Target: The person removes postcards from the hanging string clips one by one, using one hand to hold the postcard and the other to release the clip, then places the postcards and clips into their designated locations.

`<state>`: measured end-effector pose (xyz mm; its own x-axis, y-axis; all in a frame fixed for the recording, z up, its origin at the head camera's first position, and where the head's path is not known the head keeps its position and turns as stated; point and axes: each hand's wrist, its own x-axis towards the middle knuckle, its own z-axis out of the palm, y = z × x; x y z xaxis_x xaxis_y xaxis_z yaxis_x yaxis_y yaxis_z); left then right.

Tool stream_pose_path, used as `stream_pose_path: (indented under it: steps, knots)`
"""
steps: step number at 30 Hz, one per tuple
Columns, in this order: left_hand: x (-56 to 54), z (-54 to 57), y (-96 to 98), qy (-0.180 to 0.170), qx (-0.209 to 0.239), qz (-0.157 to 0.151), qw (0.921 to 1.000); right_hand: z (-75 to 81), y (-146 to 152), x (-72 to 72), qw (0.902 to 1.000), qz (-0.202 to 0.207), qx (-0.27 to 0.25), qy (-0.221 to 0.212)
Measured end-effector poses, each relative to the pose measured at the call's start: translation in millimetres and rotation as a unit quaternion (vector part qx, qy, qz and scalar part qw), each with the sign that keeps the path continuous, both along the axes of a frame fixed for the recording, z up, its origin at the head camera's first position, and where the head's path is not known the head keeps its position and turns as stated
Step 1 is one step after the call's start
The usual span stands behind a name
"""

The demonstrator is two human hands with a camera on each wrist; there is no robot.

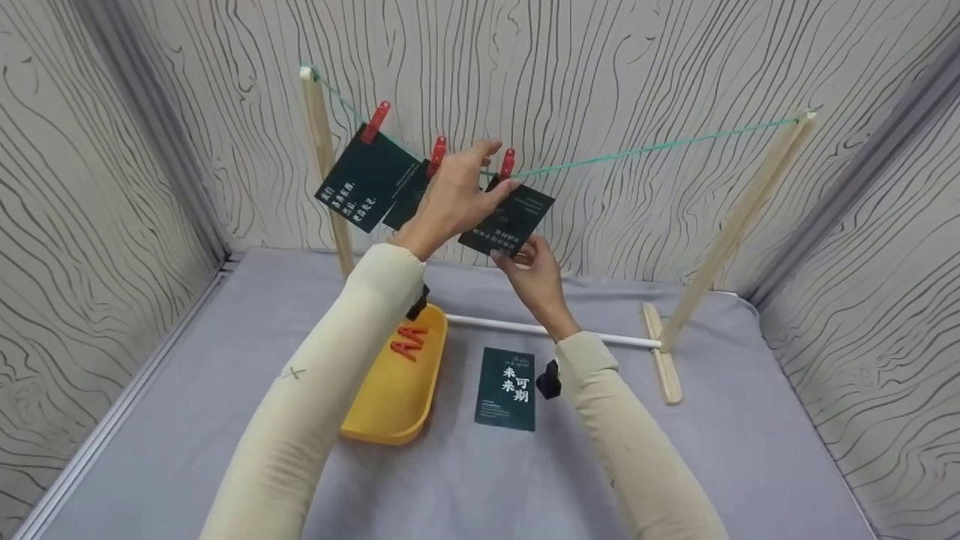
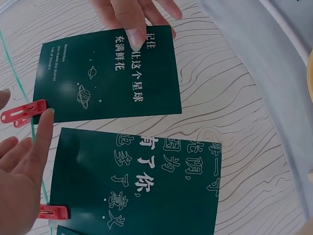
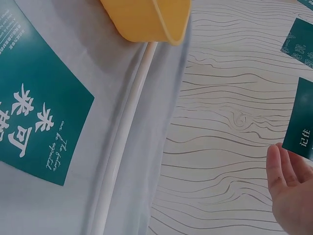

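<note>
Well, tray (image 1: 386, 401) holds red clips (image 1: 406, 349).

A soft gray cloth (image 1: 757, 465) covers the table (image 1: 60, 517). A yellow tray (image 1: 391, 429) sits on it, and a sleeve hides part of the tray. Near the tray, on its right, a dark green card (image 1: 505, 389) lies flat, with white writing facing up. Behind the card, a long white pole (image 1: 619, 339) runs low across to a wooden foot (image 1: 667, 375). The foot rests right on the cloth.
</note>
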<state>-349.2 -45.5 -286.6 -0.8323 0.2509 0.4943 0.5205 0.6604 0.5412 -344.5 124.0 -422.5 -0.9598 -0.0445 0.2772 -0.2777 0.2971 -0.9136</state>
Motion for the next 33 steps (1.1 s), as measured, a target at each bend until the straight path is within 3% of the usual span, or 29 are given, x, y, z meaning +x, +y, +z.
stream_pose_path:
  steps: [14,33]
  knots:
    - [-2.8,4.8,7.7,-0.031,0.015,-0.008,0.9994,-0.6,-0.9,-0.3,0.9996,-0.016,-0.001,0.022]
    - [-0.2,3.4,9.9,-0.070,0.067,-0.017,0.9952,-6.3,2.6,2.4,0.9950,-0.005,-0.076,0.064]
